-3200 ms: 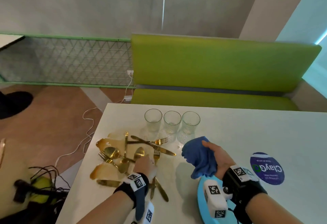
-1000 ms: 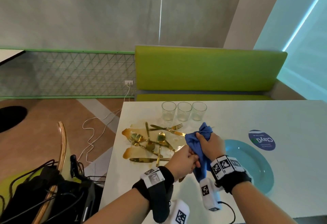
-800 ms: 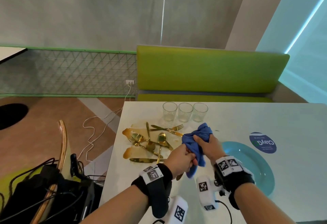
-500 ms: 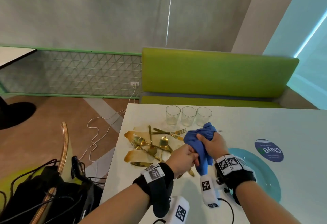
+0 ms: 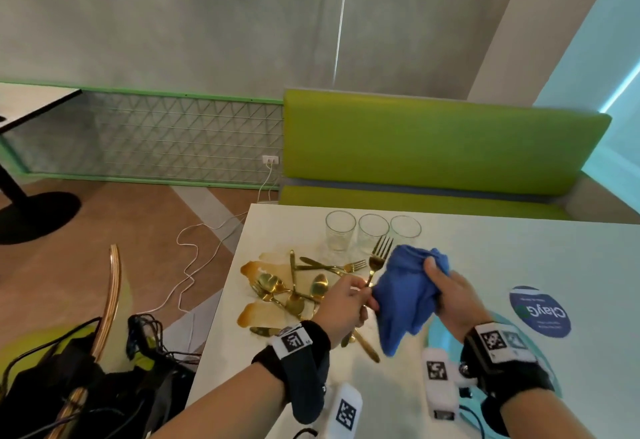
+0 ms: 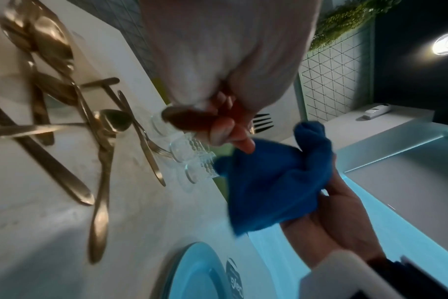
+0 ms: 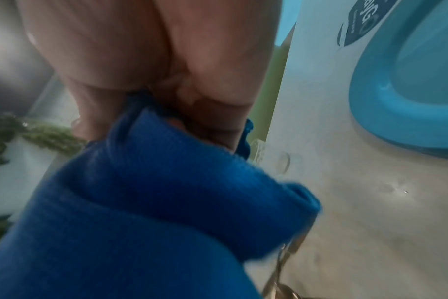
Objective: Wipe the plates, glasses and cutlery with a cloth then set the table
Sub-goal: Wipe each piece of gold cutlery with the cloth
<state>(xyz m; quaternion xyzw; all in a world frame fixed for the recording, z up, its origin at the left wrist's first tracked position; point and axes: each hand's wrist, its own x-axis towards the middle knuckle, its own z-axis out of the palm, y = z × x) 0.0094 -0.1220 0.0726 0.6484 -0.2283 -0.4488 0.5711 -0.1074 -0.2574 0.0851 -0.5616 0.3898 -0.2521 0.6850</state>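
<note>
My left hand [image 5: 349, 303] pinches a gold fork [image 5: 377, 255] by its handle and holds it up, tines pointing away; the tines [image 6: 262, 122] also show in the left wrist view. Beside it, my right hand [image 5: 446, 294] grips a bunched blue cloth [image 5: 405, 296] [image 6: 271, 182] [image 7: 151, 202] just right of the fork. A heap of gold cutlery [image 5: 294, 286] [image 6: 72, 121] lies on the white table [image 5: 519, 251]. Three empty glasses [image 5: 372, 232] stand in a row behind it. A light blue plate [image 6: 192, 271] [image 7: 409, 85] sits under my right wrist.
A round blue sticker [image 5: 540, 312] lies on the table to the right. A green bench [image 5: 433, 147] runs behind the table. Left of the table are a chair with a gold rim [image 5: 110, 300], dark bags with cables [image 5: 86, 386] and a white cord [image 5: 194, 265] on the floor.
The fork's tines, wrapped in the cloth before, now stand free to the cloth's left. My right hand has drawn the cloth off to the right. The camera tilted slightly.
</note>
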